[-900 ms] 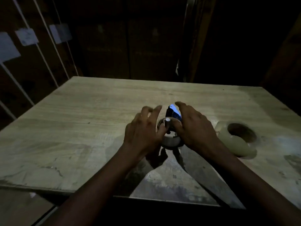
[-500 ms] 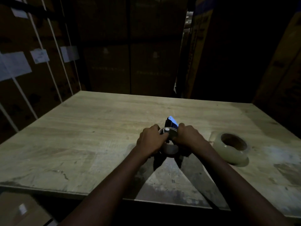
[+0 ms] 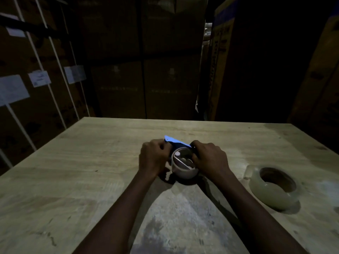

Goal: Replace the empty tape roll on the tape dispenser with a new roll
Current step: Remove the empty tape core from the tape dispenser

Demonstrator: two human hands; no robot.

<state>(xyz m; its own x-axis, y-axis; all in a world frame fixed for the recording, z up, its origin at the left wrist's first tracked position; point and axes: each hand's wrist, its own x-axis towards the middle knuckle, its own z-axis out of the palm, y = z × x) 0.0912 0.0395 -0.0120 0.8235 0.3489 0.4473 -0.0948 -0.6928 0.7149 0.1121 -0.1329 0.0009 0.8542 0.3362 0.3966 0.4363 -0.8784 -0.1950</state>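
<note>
The tape dispenser (image 3: pixel 177 142) has a blue edge and sits at the middle of the wooden table (image 3: pixel 91 171). A pale, empty tape core (image 3: pixel 184 172) is mounted on it, ring side up. My left hand (image 3: pixel 153 158) grips the dispenser's left end. My right hand (image 3: pixel 209 158) grips its right side, fingers at the core's rim. A full roll of clear tape (image 3: pixel 273 187) lies flat on the table to the right, apart from both hands.
Stacked cardboard boxes (image 3: pixel 143 70) stand close behind the table's far edge. More boxes with white straps and labels (image 3: pixel 39 78) are at the left. The room is dim; the table's near edge runs along the bottom left.
The dispenser has turned so its blue edge now runs left to right. My hands have spread to its two ends. The camera has tilted up.
</note>
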